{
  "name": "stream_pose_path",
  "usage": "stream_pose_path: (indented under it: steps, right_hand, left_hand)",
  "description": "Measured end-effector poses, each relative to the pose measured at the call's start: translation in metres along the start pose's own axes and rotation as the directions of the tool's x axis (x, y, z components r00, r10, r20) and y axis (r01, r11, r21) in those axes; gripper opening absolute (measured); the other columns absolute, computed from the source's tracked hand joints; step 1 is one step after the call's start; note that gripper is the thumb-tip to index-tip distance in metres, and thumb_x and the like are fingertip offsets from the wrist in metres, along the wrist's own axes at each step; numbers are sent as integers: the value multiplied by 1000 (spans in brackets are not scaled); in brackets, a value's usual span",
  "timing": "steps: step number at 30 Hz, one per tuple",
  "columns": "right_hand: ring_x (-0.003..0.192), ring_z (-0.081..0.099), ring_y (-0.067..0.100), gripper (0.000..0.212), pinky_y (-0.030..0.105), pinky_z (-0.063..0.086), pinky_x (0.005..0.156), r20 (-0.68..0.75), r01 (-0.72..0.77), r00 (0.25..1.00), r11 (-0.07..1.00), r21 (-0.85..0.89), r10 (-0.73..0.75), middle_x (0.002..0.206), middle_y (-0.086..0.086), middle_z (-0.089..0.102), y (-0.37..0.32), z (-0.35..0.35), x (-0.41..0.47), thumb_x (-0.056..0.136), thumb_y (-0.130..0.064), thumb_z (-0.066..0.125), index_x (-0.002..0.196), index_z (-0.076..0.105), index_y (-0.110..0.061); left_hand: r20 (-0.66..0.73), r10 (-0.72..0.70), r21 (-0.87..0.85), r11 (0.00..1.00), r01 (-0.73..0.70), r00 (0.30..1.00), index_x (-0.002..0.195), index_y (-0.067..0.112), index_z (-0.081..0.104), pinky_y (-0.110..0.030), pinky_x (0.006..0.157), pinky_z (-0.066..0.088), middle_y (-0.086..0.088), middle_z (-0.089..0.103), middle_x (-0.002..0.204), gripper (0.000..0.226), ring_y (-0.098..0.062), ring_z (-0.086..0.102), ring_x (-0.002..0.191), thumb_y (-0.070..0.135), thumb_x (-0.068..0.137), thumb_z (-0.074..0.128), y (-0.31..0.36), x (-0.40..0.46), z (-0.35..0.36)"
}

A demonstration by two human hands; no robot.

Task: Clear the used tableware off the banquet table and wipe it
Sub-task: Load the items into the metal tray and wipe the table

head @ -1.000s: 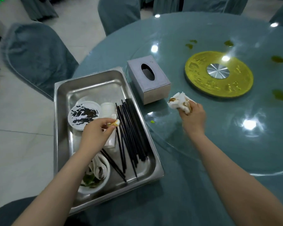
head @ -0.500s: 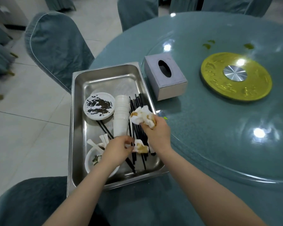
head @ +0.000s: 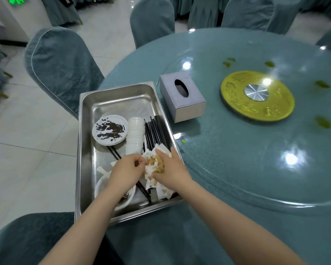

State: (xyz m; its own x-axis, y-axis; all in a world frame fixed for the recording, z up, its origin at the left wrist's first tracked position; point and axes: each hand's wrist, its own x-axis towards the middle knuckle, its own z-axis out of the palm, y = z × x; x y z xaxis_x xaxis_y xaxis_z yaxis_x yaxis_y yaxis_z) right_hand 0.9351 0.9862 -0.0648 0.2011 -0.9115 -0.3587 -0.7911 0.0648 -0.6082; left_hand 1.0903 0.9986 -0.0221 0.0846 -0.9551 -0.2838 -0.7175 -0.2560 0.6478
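steel tray (head: 86, 150) at table (head: 237, 169) edge, long axis running away from the person | black chopsticks (head: 155, 131) lie lengthwise inside | both hands over tray: left hand (head: 126, 173) and right hand (head: 170, 169) each grasping the soiled tissue (head: 155, 165)

White bowl (head: 101, 186) at tray's near-left corner mostly hidden under left hand (head: 125, 174). Chopsticks' (head: 154, 131) near ends buried beneath soiled tissue (head: 155, 167). Desk (head: 256, 169) cut off right.
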Motion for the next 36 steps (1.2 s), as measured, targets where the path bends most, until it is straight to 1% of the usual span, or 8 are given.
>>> stream_pose_path:
  steps: [2,6,10,19,22,27,31,36]
  right_hand:
    - [137,34,25,80,34,38,101,-32,27,999,999,17,-26,160,4,1,-1,-11,-5,81,-39,64,147,19,-43]
    - [133,39,17,60,31,34,105,-218,73,975,993,97,-51,146,-1,41,8,-40,-9,88,-31,58,144,36,-27]
    - [115,55,19,37,29,41,97,-328,-11,945,999,40,24,130,2,57,37,-65,3,92,-18,53,129,57,-21]
    - [110,47,25,34,20,31,78,-266,33,961,986,-162,-76,123,11,54,74,-55,74,96,-12,46,129,55,-11]
    - [107,48,27,29,25,34,80,-235,64,965,972,-224,-117,120,12,53,77,-52,90,94,-6,47,119,62,-7]
    - [89,55,18,19,24,37,76,-358,19,933,997,-70,-43,104,7,63,68,-59,99,91,-12,53,100,69,-13]
    - [73,50,-2,16,10,34,74,-410,222,898,969,112,-159,94,-11,56,31,-64,99,84,-25,67,99,72,-23]
    - [93,55,15,19,23,39,84,-474,289,849,956,46,-234,101,-1,61,23,-97,122,85,-26,69,100,73,-16]
  left_hand:
    - [-1,9,-3,1000,-9,1000,79,33,65,-20,45,35,10,68,68,19,0,49,44,21,88,55,10,0,1]
    - [2,28,-55,998,-27,1000,79,33,66,-29,54,52,9,69,67,19,-10,62,58,21,89,56,28,9,3]
    - [-8,38,-59,998,-39,999,79,36,63,-22,51,45,16,69,64,21,-10,63,56,21,91,55,39,19,5]
    - [-5,-53,-146,988,51,999,85,30,66,-31,69,54,15,70,67,20,-10,62,60,16,92,54,32,32,12]
    - [-23,-78,-151,986,74,997,85,29,66,-34,72,55,9,71,70,19,-14,65,67,15,92,55,27,35,9]
    - [-83,-51,-165,986,37,995,90,31,67,-26,76,51,10,69,89,18,-7,63,83,17,91,57,22,39,8]
    - [-105,-52,-222,975,27,993,99,30,65,-17,65,46,13,67,90,18,-1,61,79,16,92,57,22,45,13]
    - [-92,-43,-252,968,18,995,97,34,63,-15,64,49,15,67,93,21,3,61,75,14,92,56,28,48,17]
